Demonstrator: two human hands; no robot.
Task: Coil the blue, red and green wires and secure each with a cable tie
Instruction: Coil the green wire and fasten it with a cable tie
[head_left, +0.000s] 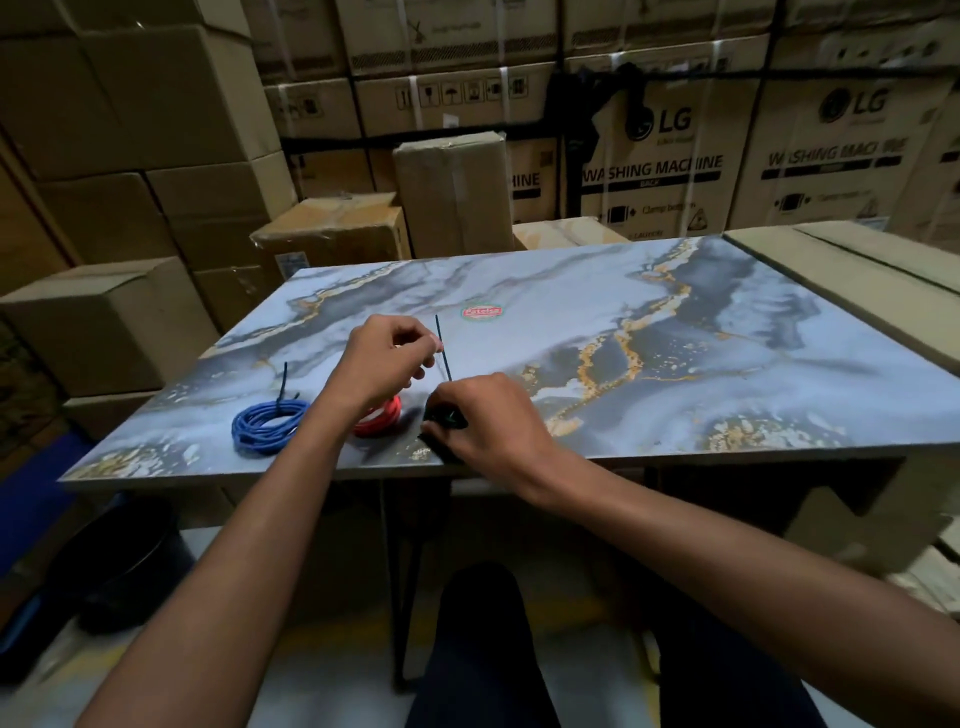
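Pinching the cable tie (443, 347) tail with left hand (382, 358); gripping the green coil (445, 419) with right hand (485, 418) on the bench (675, 322); probably springy, light wire, needing a firm hold across the loops.

Dim, warm light leaves the stacked cardboard boxes (156, 104) and the floor (311, 686) murky, the marbled surface (675, 322) catches a pale sheen, wide-angle distortion bends the edges, and fine detail is soft throughout.

left hand (382, 358) pinching cable tie (443, 347), right hand (491, 415) gripping green coil (445, 417), blue coil (267, 423) tied
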